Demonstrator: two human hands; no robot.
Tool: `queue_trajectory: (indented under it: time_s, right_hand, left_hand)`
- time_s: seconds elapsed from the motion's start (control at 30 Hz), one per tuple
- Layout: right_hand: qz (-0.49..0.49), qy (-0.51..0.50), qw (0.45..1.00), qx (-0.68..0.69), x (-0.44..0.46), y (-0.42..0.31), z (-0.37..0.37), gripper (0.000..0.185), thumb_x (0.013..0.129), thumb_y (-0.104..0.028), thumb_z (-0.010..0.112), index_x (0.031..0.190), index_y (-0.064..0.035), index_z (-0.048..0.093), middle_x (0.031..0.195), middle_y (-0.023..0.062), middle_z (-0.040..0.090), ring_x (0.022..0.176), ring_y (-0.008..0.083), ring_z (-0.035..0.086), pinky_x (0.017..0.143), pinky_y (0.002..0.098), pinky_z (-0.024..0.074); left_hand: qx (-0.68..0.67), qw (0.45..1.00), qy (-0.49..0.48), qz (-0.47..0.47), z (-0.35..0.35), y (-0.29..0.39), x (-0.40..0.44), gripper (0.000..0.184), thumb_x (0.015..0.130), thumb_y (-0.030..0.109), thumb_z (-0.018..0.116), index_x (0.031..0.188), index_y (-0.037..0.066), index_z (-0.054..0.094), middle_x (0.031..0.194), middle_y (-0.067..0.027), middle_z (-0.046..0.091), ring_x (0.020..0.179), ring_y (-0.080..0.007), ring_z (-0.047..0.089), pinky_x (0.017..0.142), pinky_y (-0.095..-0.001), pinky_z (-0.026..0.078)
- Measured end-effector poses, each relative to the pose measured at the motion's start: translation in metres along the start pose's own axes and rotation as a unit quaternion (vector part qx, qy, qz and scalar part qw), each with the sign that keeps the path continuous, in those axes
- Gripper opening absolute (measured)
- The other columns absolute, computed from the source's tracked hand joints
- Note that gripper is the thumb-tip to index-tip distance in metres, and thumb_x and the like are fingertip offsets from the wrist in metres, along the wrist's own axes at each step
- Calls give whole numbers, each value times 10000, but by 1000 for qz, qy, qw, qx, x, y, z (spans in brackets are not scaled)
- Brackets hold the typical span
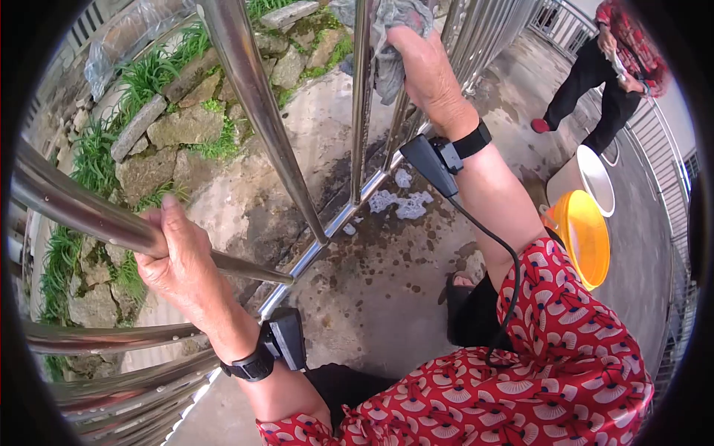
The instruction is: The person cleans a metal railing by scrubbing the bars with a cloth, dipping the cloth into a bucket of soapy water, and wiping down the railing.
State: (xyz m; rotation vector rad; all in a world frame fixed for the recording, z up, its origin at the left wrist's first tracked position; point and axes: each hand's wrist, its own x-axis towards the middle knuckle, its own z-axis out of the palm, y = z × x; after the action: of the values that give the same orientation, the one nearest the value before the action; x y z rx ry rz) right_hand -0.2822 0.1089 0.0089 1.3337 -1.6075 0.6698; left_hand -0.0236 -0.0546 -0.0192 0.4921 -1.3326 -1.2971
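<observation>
My left hand point(178, 260) is wrapped round a thick, wet metal bar point(89, 202) of the railing, at the left of the view. Up at the top centre, my right hand point(428, 70) holds a wet grey cloth point(390, 63) against the upright bars. One of these bars point(362, 104) stands just left of the cloth. A lower metal rail point(338, 221) runs diagonally beneath both hands. Each wrist bears a black strap with a small box.
White foam point(405, 203) lies on the wet floor beyond the rail. An orange bucket point(584, 241) and a white bucket point(584, 182) stand at the right. Behind them is another person point(617, 82) in dark trousers. Stones point(186, 123) and plants lie outside the railing.
</observation>
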Motion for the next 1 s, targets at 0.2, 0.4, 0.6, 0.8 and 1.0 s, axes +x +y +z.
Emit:
queue_trajectory:
  time_s: [0.2, 0.4, 0.6, 0.8, 1.0]
  right_hand:
    - [527, -104, 720, 439, -170, -58, 81, 340, 726, 2, 530, 1065, 9, 568, 900, 31, 606, 802, 102, 514, 763, 252, 425]
    - [547, -194, 766, 276, -319, -69, 156, 451, 661, -115, 687, 1098, -79, 577, 1103, 116, 563, 1063, 235, 523, 860, 335, 444]
    - [70, -577, 811, -67, -264, -23, 145, 396, 683, -194, 708, 1067, -143, 626, 1136, 38, 478, 1029, 234, 454, 767, 380, 429]
    - [170, -683, 700, -120, -245, -24, 183, 278, 822, -253, 575, 1059, -132, 656, 1114, 29, 587, 1096, 254, 468, 837, 487, 397]
    - [230, -588, 773, 59, -269, -27, 166, 209, 722, -207, 624, 920, -147, 644, 995, 85, 634, 1049, 312, 498, 770, 407, 458]
  left_hand:
    - [17, 999, -29, 22, 0, 4, -4, 203, 872, 161, 618, 747, 99, 471, 529, 44, 304, 470, -49, 273, 458, -213, 233]
    - [-18, 997, -66, 46, -6, -4, -3, 164, 901, 152, 577, 772, 86, 499, 544, 47, 274, 479, -51, 240, 474, -219, 224]
    - [-15, 997, -67, 37, -12, -5, -2, 248, 920, 174, 547, 707, 108, 438, 557, 43, 242, 483, -59, 227, 474, -215, 220]
    - [-79, 989, -119, 48, -14, -7, -3, 207, 903, 162, 559, 775, 81, 417, 616, 25, 277, 506, -62, 256, 470, -210, 241]
    - [-188, 911, -357, -88, -41, -35, 3, 237, 909, 197, 540, 779, 71, 388, 550, 1, 309, 428, -69, 270, 405, -229, 246]
